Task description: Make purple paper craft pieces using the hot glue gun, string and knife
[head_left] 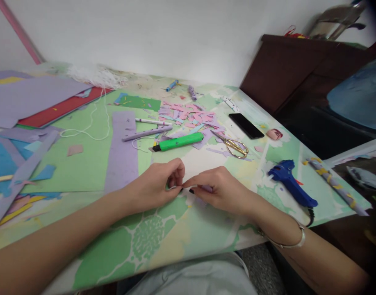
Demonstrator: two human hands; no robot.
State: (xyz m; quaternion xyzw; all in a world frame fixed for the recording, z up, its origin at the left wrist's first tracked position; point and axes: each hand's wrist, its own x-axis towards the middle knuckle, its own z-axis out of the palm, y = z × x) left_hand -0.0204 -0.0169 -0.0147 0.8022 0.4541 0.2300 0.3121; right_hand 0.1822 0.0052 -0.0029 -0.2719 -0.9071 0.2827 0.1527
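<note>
While paper scraps [188, 116] crowd the middle of the desk [121, 248], the left hand [155, 184] and right hand [226, 190] meet near its front edge

Where the two hands come together, the fingers of both are curled and the thumbs and forefingers draw in, tips nearly touching. Whatever sits between those tips is too small and covered to make out, so I cannot tell what either hand grips. A lilac bit [208, 188] shows at the right hand, partly hidden by its fingers.

Open room lies toward the person: patterned cloth runs from under the wrists to the near edge. Beyond the fingertips, a green cutter [181, 141] lies crosswise, with gold-handled scissors [236, 148] to its right. Left of the cutter, a lilac strip [121, 151] lies over a green sheet [86, 170], close to the left hand. On the right, a blue glue gun [294, 185] lies near the right forearm, and a tube with yellow bits [337, 186] follows the right edge. A white wall [151, 37] bounds the back.
</note>
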